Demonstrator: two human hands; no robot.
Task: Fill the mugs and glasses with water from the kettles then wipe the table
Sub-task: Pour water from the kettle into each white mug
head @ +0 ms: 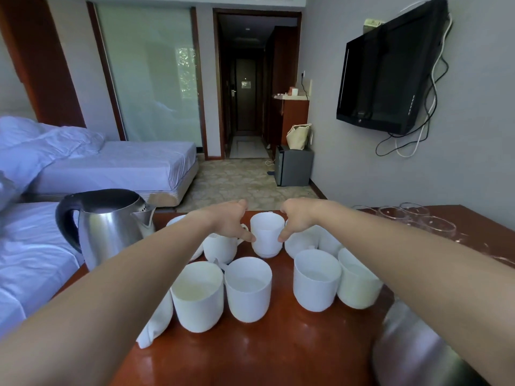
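Closest of all, caught a blurred steel kettle (412, 349) at the near right corner of the red-brown table (250, 355), partly under the right forearm. Found a folded white cloth (157, 321) on the near left, lying against the leftmost mug. Counted four white front mugs (248, 288) in a row, two touching on the left and two touching on the right, with bare table between the pairs. Could not judge how full they were.

Had both bare arms stretched forward over that row. Held the left hand (230, 221) against the left side of the centre mug (267, 235) and the right hand (299, 218) against its right side, with each thumb tip touching the wall low down. Could not see the other fingers, hidden behind the hands, so could not tell how far they closed or whether they gripped.

Saw that mug upright among more white mugs, several partly covered by the wrists. Noted the other kettle (111, 227) – steel, black handle – upright at the table's far left edge, beside a bed (36, 263). Spotted clear glasses (418, 218) grouped at the far right.
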